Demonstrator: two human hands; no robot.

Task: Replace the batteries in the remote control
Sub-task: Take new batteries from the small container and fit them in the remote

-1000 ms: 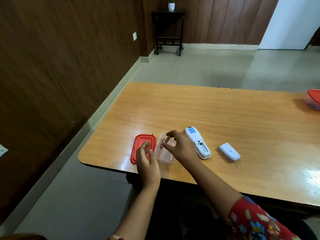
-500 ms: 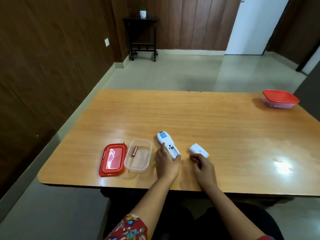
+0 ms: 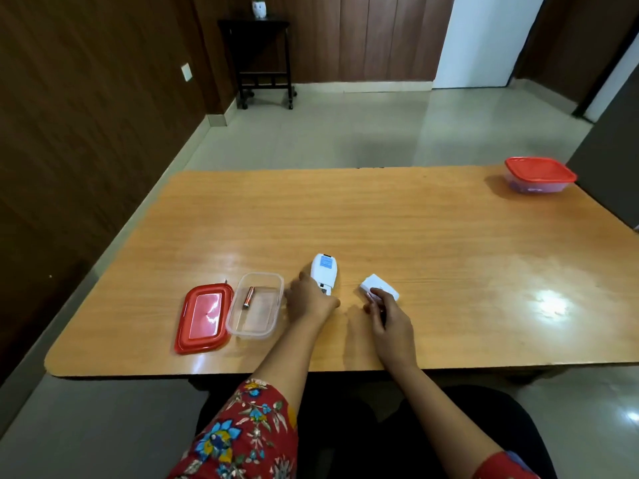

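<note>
Nearest the wearer, two bare forearms reach over the counter [image 3: 449, 271] edge. The right hand [image 3: 389, 314], half a second ago only touching the white battery cover [image 3: 378, 285], is now seen with its grip loosely curled on the cover's near end; a firm hold cannot be confirmed. The left hand [image 3: 307, 300] is kept closed around the near end of the remote control [image 3: 324, 273], just left of the right grip. Refitting the cover is judged next. Left of the left grip, one battery [image 3: 248, 296] lies in a clear container [image 3: 256, 305], its red lid [image 3: 202, 318] beside it. A blue label on the remote cannot be read. Far right, a lidded container [image 3: 539, 174] sits.
</note>
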